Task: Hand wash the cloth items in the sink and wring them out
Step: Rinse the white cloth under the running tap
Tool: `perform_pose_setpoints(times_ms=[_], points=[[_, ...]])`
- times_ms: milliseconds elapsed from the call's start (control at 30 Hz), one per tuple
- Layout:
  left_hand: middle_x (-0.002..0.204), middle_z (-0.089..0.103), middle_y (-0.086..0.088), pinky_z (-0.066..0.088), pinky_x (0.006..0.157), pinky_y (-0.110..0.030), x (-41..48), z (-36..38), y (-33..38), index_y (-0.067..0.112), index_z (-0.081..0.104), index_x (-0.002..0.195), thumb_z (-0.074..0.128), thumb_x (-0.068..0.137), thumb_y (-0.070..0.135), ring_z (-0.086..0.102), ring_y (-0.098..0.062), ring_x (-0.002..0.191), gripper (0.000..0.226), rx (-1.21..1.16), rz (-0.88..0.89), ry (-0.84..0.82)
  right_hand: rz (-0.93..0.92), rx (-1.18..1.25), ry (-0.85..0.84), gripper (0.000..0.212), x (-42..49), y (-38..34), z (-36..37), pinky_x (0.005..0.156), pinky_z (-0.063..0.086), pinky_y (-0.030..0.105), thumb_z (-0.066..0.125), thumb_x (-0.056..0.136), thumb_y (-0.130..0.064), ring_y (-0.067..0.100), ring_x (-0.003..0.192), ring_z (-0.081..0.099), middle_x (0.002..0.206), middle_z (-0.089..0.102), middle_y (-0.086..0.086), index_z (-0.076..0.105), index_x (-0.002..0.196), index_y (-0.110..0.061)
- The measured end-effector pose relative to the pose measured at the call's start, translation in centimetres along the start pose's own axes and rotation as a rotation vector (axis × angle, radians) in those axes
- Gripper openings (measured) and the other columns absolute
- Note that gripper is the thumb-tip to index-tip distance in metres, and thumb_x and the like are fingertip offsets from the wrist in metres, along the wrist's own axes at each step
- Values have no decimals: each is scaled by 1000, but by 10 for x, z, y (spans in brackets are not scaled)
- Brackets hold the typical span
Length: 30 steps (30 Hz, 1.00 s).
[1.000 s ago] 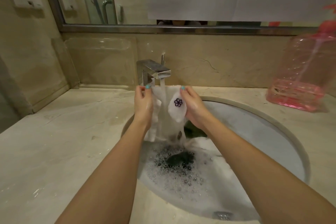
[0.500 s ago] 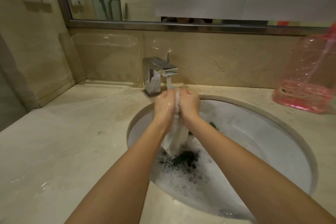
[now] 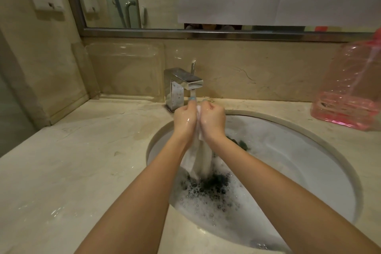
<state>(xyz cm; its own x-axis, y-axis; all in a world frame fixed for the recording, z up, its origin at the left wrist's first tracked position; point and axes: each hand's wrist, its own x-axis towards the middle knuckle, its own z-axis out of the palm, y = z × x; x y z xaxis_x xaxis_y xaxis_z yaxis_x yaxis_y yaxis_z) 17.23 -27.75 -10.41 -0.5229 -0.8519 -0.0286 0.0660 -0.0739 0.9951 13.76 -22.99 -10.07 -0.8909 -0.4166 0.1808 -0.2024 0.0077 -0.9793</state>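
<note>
White cloth (image 3: 198,158), perhaps sock, under faucet (image 3: 182,81)

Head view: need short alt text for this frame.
The left hand and right hand grip a wet white cloth between them under the running faucet, its lower end hanging into the sudsy sink. A dark item lies in the foam below; a pink plastic jug stands on the counter.
</note>
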Motion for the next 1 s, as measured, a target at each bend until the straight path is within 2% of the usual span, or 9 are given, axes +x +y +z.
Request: perform_pose_setpoints(times_ms=[100,167,333,433,533,600,733,900,1000], points=[[67,55,-8,43,57,-25,-8,2,0,9,56,78,46,102,32,55,-18,63,35,0,42,-100,161,85,89,38,11,2,0,58,38,24,43,99,-17,18,63,49,65,52,4,49,62,-12],[64,57,-7,45,50,-19,-11,3,-2,7,57,76,47,102,28,58,-15,58,35,18,62,-153,190,108,96,37,13,5,-6,58,38,26,41,100,-19,16,62,49,66,53,3,50,65,-12],[59,49,-5,37,43,-20,16,-14,-6,8,50,69,43,102,20,47,-18,58,36,71,-22,27,-121,15,-223,47,-13,0,0,45,30,19,47,98,-12,4,42,34,43,36,-11,40,52,-17],[56,58,-2,48,52,-25,12,-17,-4,8,57,70,44,104,33,57,-18,58,44,-37,14,-28,-100,-10,-174,47,-1,-5,7,47,30,22,45,100,-17,10,46,35,48,38,-4,40,53,-16],[71,65,-9,55,72,-39,0,-7,-2,7,62,76,48,99,47,63,-24,71,48,-8,82,-144,-18,-70,2,49,27,6,-8,53,26,30,43,102,-27,14,51,31,52,36,-1,35,55,-15],[79,65,-9,53,81,-41,-3,-7,-3,11,62,78,49,98,49,62,-25,77,45,12,40,-145,46,-139,-6,48,41,22,-24,52,25,31,43,102,-36,17,54,32,56,35,-1,35,60,-14],[78,58,-1,43,63,-27,7,-30,-16,16,60,90,55,97,41,54,-16,72,27,348,65,-159,210,-169,-155,34,54,43,-60,55,29,30,49,99,-39,17,61,38,68,40,1,44,80,-12],[108,57,-2,46,79,-26,6,-29,-26,9,55,120,67,91,21,57,-20,98,33,877,108,-336,64,-540,-377,20,55,57,-70,74,43,29,61,92,-21,19,89,53,102,58,7,61,108,-8],[102,59,1,40,63,-18,8,-32,-30,12,58,114,69,89,18,54,-11,84,28,997,125,-364,-34,-644,-399,18,56,57,-73,67,43,24,63,91,-17,14,85,55,109,60,4,67,108,-15]])
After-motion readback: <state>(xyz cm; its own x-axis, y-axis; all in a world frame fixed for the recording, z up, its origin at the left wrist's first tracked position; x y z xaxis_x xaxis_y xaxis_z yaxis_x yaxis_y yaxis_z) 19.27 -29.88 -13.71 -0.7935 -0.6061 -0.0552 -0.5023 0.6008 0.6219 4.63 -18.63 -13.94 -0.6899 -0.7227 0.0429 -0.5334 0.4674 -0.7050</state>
